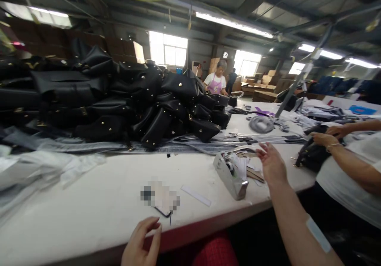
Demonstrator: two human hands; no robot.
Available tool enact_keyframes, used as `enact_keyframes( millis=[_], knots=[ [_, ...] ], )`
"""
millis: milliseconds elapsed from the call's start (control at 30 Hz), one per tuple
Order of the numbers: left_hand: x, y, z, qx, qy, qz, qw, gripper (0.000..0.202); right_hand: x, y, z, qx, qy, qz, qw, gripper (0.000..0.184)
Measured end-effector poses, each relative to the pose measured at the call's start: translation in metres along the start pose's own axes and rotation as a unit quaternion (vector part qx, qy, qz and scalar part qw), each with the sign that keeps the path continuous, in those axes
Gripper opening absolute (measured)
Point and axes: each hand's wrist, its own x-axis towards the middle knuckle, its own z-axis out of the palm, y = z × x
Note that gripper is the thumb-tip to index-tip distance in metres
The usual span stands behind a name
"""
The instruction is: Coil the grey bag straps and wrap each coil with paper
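Note:
My left hand (142, 240) is at the table's front edge, its thumb and fingers apart with nothing between them. Just beyond it lies a pixelated flat item (162, 198) with a dark rounded edge. My right hand (272, 164) is raised over the table, fingers loosely spread and holding nothing I can see. To its left stands a grey tape dispenser (230, 176), with white paper strips (242, 166) and brown card pieces (254, 174) behind and beside it. A single pale strip (196, 195) lies flat between the pixelated item and the dispenser.
Black bags (133, 99) are heaped along the back of the white table (113, 190). White wrapping (44, 170) lies at left. A co-worker (351, 159) handles a black bag (311, 151) at right. Another person (217, 81) stands behind the heap. A grey coil (261, 124) lies farther back.

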Motion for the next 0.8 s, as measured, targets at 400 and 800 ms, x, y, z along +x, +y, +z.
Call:
enact_keyframes(
  millis=[400,800],
  knots=[
    [0.035,-0.085,0.001,0.275,0.112,-0.043,0.954,0.033,-0.018,0.132,0.112,-0.431,-0.364,-0.030,0.825,0.036],
    [0.027,-0.084,0.004,0.305,0.128,-0.014,0.944,0.017,-0.011,0.157,0.205,-0.578,-0.382,-0.081,0.716,0.027]
  ],
)
